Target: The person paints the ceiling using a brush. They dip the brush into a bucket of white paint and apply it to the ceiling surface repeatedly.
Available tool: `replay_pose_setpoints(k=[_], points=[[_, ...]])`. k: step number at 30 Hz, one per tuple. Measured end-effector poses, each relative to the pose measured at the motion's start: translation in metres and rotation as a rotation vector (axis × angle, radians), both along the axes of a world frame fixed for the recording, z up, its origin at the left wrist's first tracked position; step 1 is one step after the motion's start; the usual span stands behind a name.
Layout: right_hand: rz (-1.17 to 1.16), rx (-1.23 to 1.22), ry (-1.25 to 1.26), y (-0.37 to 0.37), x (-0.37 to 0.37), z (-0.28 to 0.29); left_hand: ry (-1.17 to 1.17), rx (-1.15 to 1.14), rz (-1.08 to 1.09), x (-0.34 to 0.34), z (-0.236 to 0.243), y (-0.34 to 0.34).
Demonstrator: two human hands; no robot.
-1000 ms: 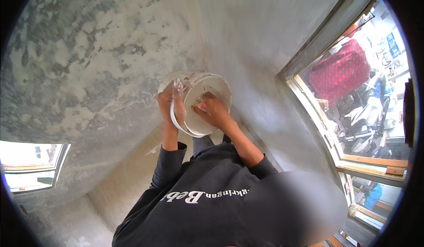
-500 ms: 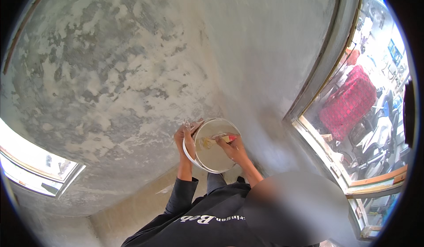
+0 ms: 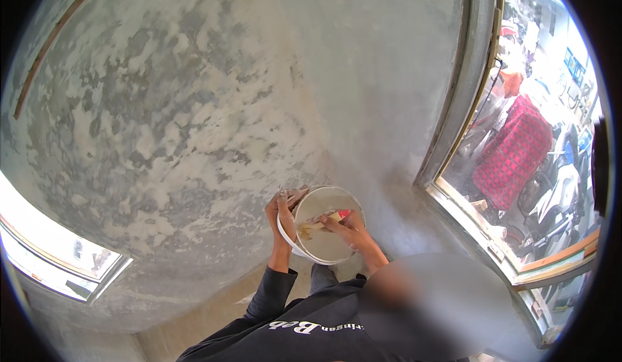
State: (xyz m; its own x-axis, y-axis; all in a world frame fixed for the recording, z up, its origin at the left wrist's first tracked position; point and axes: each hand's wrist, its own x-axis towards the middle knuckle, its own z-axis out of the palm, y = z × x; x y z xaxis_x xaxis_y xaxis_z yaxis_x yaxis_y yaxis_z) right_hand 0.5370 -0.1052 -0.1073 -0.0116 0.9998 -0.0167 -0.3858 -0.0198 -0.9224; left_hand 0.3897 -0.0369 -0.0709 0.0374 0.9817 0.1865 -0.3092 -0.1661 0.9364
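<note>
A white round bucket (image 3: 289,246) is held tilted in front of my body, its open mouth facing up toward me. My left hand (image 3: 282,214) grips its left side near the rim, with whitish smears on the fingers. Inside the mouth, my right hand (image 3: 350,230) is closed on a small hand tool with a red part (image 3: 345,214). A yellowish patch (image 3: 306,231) lies beyond its fingertips against the bucket's inside; whether it belongs to the tool I cannot tell. The tool's working end is mostly hidden by my fingers.
A wall (image 3: 149,103) with patchy whitish coating over grey rises ahead, meeting a smoother grey wall (image 3: 376,57). An open-framed window (image 3: 479,232) stands at right, with a red checked cover (image 3: 515,151) and motorbikes (image 3: 560,190) outside. Another window (image 3: 58,265) is at left; a brown strip (image 3: 52,51) is upper left.
The bucket and both hands sit slightly lower and further right in view. My right hand has shifted a little within the bucket's mouth, still holding the tool. The view has turned slightly.
</note>
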Motion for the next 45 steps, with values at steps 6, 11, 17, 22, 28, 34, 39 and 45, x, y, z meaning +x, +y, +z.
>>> replay_pose_setpoints(k=[6, 11, 17, 22, 28, 34, 39, 45], points=[[0.01, -0.013, 0.095, -0.003, -0.002, 0.007, 0.005, -0.025, 0.018, 0.0, -0.002, 0.0], [-0.062, 0.056, -0.11, 0.005, -0.002, -0.017, 0.06, -0.029, 0.024, 0.002, 0.0, 0.005], [-0.25, 0.082, -0.087, 0.0, -0.003, 0.008, 0.03, -0.015, -0.019, -0.005, 0.008, 0.013], [-0.351, 0.06, -0.124, 0.003, 0.015, 0.046, 0.026, -0.019, -0.032, -0.009, 0.022, 0.03], [-0.437, 0.202, 0.206, 0.023, 0.026, 0.09, 0.009, 0.047, -0.05, -0.013, 0.049, 0.048], [-0.502, 0.265, 0.262, 0.038, 0.029, 0.119, 0.011, 0.078, 0.031, -0.007, 0.091, 0.054], [-0.498, 0.26, 0.316, 0.054, 0.031, 0.137, 0.004, 0.076, 0.008, -0.015, 0.104, 0.066], [-0.513, 0.344, 0.589, 0.085, 0.036, 0.172, -0.1, -0.022, -0.044, -0.02, 0.137, 0.091]])
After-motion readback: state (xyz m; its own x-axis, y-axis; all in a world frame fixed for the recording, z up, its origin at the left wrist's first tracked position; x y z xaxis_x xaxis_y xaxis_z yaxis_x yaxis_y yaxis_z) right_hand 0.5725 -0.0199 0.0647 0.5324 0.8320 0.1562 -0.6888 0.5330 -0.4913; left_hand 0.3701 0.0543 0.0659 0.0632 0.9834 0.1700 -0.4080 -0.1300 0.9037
